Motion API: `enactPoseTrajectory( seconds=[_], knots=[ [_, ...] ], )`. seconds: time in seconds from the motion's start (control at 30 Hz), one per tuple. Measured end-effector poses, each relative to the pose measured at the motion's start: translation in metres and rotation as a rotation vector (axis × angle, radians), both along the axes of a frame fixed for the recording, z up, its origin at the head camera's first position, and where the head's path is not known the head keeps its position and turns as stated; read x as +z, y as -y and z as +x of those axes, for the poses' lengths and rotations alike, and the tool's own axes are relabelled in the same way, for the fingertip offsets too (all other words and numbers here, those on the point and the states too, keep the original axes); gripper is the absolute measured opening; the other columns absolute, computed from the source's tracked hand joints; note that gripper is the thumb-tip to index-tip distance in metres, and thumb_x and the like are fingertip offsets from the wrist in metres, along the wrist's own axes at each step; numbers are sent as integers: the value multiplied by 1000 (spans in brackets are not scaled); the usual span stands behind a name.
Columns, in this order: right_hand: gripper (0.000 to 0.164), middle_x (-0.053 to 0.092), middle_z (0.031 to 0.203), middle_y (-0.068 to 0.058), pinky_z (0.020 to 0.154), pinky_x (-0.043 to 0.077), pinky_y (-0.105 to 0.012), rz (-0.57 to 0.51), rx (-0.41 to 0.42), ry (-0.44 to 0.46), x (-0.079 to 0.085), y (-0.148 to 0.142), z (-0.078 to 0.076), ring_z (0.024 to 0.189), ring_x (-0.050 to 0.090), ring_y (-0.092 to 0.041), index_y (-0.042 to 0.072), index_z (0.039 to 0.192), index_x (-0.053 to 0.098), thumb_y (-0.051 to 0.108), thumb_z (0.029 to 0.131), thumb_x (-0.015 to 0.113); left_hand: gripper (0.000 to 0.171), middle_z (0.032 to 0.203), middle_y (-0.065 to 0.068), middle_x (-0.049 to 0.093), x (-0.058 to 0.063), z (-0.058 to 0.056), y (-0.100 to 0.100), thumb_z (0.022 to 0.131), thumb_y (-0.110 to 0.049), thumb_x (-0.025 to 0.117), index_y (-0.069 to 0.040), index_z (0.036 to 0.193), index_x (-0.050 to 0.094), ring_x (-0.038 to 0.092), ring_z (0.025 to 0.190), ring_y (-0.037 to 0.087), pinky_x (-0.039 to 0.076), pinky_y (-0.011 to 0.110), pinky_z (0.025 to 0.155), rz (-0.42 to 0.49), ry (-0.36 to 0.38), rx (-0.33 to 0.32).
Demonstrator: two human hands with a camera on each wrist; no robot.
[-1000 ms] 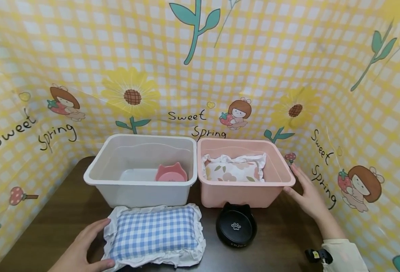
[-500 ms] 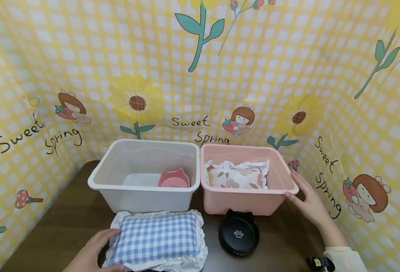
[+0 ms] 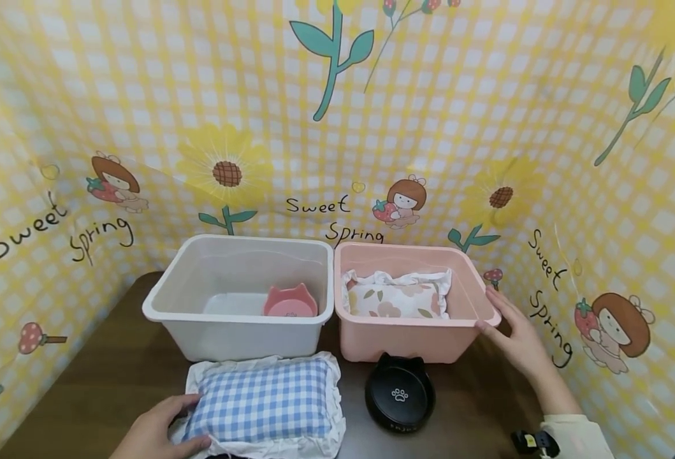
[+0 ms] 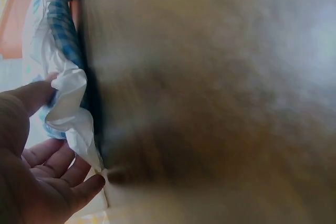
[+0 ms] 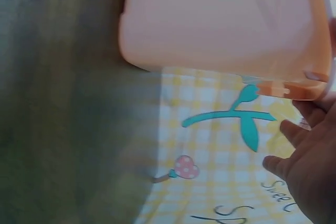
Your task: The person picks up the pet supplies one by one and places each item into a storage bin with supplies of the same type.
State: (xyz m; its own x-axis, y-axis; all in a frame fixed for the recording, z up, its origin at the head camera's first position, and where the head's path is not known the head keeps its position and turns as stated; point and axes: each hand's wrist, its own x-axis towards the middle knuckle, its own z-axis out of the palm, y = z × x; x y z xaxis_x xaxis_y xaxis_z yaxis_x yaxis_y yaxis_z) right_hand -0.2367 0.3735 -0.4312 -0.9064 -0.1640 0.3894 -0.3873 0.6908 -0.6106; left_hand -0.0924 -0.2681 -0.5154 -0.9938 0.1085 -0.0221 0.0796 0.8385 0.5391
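A blue-and-white checked pillow (image 3: pixel 268 398) with a white ruffled border lies on the table in front of the grey bin (image 3: pixel 245 338). My left hand (image 3: pixel 156 430) holds its left end, thumb at the near corner and fingers at the far one. In the left wrist view, white ruffle (image 4: pixel 71 95) bunches between that thumb and the fingers. At the pink bin (image 3: pixel 408 341), my right hand (image 3: pixel 517 338) touches the right front corner with thumb and fingertips, its fingers spread in the right wrist view. A floral pillow (image 3: pixel 397 299) lies inside this bin.
A pink cat-eared bowl (image 3: pixel 291 301) sits in the grey bin's right side. In front of the pink bin stands a black cat-eared bowl (image 3: pixel 400 395) with a paw print. Yellow checked cloth (image 3: pixel 280 146) walls the dark wooden table (image 3: pixel 79 389) at the back and sides.
My left hand has shifted right, further over the checked pillow's left end, and its thumb now lies more on the near corner. The right hand stays at the pink bin's corner.
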Motion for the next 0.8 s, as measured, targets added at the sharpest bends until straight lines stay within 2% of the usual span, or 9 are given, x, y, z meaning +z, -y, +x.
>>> enactPoseTrajectory(
  seconds=[0.07,0.17,0.3,0.43,0.63,0.8],
  knots=[
    [72,33,163,-22,109,22,-78,22,5,19,5,0,0,149,25,-53,9,157,41,24,95,74,74,125,13,69,0,-1,-2,77,-51,86,-4,130,66,68,110,34,56,50,90,12,23,17],
    [73,34,163,-21,108,24,-78,66,7,37,12,1,-2,149,26,-53,9,157,40,28,95,74,68,118,10,72,2,-3,-5,75,-48,88,-4,123,70,70,107,31,56,49,90,10,4,51],
    [74,34,164,-14,108,26,-77,90,-6,67,16,3,-5,150,26,-49,13,158,41,34,95,74,55,104,1,76,4,-8,-7,74,-41,91,-5,113,75,72,95,21,58,39,83,20,-6,103],
    [75,32,166,-12,109,24,-77,69,-21,111,14,0,-1,152,24,-47,16,158,40,35,95,75,48,94,-5,76,5,-9,-11,72,-38,92,-9,107,77,68,85,10,56,29,75,70,50,172],
    [74,32,165,-15,110,25,-76,54,-46,118,12,-8,6,151,24,-48,17,158,40,34,95,75,46,93,-3,76,8,-7,-18,69,-40,94,-12,101,77,67,83,9,53,26,71,157,79,245],
    [75,32,165,-13,111,24,-75,41,-33,133,12,-5,4,152,23,-46,17,158,40,33,94,75,41,90,-4,77,15,-3,-19,70,-39,93,-13,98,79,65,79,7,52,24,70,170,76,284]
  ],
)
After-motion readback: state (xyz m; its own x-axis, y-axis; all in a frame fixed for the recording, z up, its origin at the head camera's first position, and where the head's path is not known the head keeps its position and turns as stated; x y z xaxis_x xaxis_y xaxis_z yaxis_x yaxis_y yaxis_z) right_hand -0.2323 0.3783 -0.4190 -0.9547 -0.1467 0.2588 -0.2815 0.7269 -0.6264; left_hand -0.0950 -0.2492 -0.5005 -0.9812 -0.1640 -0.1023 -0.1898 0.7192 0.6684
